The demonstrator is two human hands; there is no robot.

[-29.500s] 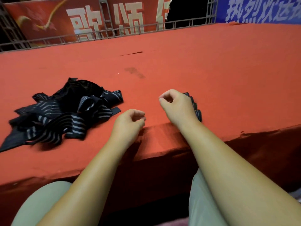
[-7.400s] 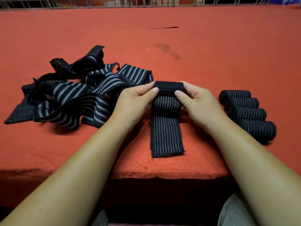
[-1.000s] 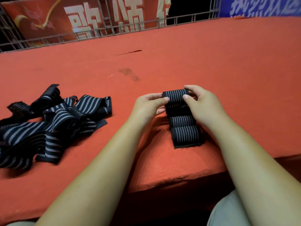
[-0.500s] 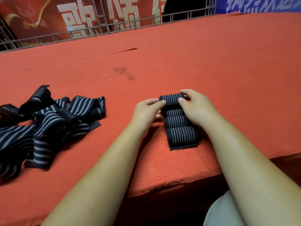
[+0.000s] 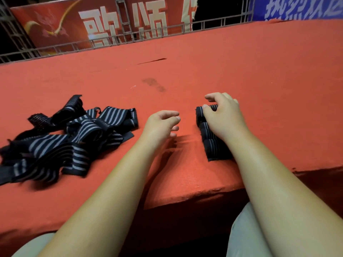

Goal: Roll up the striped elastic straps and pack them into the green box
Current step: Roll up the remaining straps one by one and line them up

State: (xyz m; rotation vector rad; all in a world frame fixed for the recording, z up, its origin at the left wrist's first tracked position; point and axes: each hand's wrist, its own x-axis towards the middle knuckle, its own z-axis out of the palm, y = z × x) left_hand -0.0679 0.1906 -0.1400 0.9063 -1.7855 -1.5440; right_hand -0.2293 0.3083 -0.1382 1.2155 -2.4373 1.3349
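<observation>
Right of centre on the red worktop [image 5: 241,71], the newest roll had been set onto the row of rolled straps [image 5: 209,138]; the right hand [image 5: 222,117] lay loosely spread over it, pinching nothing. The left hand [image 5: 161,125], released half a second before, was curled empty toward the unrolled straps [image 5: 70,138] at left. No green box was seen; part of the row was hidden.

A stage or event platform, not a home or a workshop.

A broad raised platform covered in red carpet [image 5: 241,71] runs back to a low metal railing [image 5: 130,38]. Behind the railing hang a big red banner [image 5: 61,25] with large pale characters and a blue banner [image 5: 297,8] with white ones.
</observation>
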